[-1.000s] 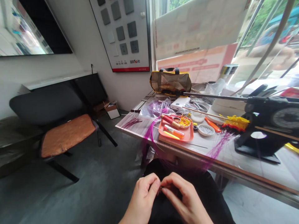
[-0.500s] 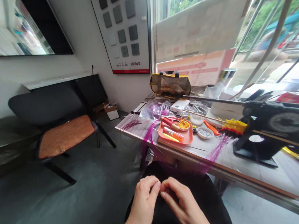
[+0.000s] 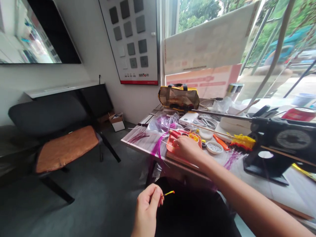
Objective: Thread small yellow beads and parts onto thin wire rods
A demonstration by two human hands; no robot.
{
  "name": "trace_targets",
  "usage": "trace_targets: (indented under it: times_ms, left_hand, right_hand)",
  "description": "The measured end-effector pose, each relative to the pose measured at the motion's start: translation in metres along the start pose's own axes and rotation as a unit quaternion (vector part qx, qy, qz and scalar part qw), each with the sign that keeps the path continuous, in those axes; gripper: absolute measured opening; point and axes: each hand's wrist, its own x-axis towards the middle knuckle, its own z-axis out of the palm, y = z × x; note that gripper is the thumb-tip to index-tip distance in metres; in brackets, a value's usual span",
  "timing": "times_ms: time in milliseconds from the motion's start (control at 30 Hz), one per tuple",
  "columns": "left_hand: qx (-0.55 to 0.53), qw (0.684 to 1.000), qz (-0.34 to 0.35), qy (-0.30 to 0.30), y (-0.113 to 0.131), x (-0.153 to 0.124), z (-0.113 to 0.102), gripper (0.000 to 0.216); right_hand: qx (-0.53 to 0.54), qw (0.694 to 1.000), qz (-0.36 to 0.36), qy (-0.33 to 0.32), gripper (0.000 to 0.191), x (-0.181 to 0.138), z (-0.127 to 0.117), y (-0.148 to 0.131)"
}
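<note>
My left hand (image 3: 148, 200) is held low over my dark-clothed lap. Its thumb and fingers are pinched on a thin yellow stick with a red tip (image 3: 170, 193), which points to the right. My right hand (image 3: 187, 147) reaches forward over the orange tray (image 3: 170, 148) on the table. Its fingertips are down among the tools, and I cannot make out whether they grip one. A thin pale needle-like tip (image 3: 166, 143) sticks out leftward beside them. Behind the hand are a red-handled tool (image 3: 174, 133) and a small dish of yellow and orange bits (image 3: 194, 137).
A white dish of grey beads (image 3: 214, 147) and an orange tool (image 3: 221, 142) lie right of the tray. Purple strands (image 3: 158, 144) hang over the table edge. A black clamp stand (image 3: 266, 164) is at right, near a yellow-and-red bundle (image 3: 243, 141). A chair (image 3: 66, 148) stands left.
My hands were together over my lap. The right hand has left the other and stretched forward to the tray. The yellow stick now shows in my left hand. The view has shifted slightly.
</note>
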Motion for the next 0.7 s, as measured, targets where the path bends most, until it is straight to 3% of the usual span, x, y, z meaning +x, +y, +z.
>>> trace_targets:
  times_ms: [100,200,267,333,400,467,500,567,633,700]
  left_hand:
    - [-0.027,0.999,-0.002,0.029,0.0,0.0,-0.002,0.039]
    - [-0.039,0.999,-0.004,0.038,0.001,-0.003,-0.003,0.04]
    - [-0.041,0.999,-0.002,0.029,0.003,-0.005,-0.001,0.04]
    - [-0.04,0.999,0.003,0.023,0.003,-0.008,0.001,0.039]
    - [-0.039,0.999,0.005,0.021,0.003,-0.01,0.003,0.039]
    - [-0.04,0.999,0.006,0.018,0.002,-0.01,0.004,0.038]
    - [-0.042,0.999,0.006,0.015,0.001,-0.01,0.004,0.038]
    - [-0.049,0.999,0.002,0.014,0.0,-0.01,0.002,0.038]
    - [-0.067,0.998,-0.01,-0.008,-0.001,-0.008,-0.001,0.037]
    - [-0.093,0.993,-0.033,-0.067,-0.001,-0.007,-0.003,0.037]
  right_hand:
    - [0.04,0.998,0.002,0.049,0.013,-0.02,-0.004,-0.01]
    - [0.132,0.989,0.005,0.073,0.02,-0.064,-0.005,-0.021]
    - [0.366,0.93,0.023,0.004,0.02,-0.096,0.006,-0.027]
    - [0.532,0.835,0.111,-0.083,0.029,-0.12,0.025,-0.032]
    - [0.636,0.736,0.186,-0.139,0.038,-0.132,0.044,-0.035]
    - [0.686,0.678,0.226,-0.137,0.043,-0.135,0.057,-0.037]
    - [0.692,0.672,0.234,-0.122,0.043,-0.134,0.059,-0.038]
    - [0.67,0.702,0.227,-0.09,0.043,-0.133,0.059,-0.037]
    - [0.607,0.771,0.189,-0.044,0.039,-0.133,0.055,-0.036]
    - [0.523,0.844,0.121,-0.004,0.032,-0.136,0.052,-0.034]
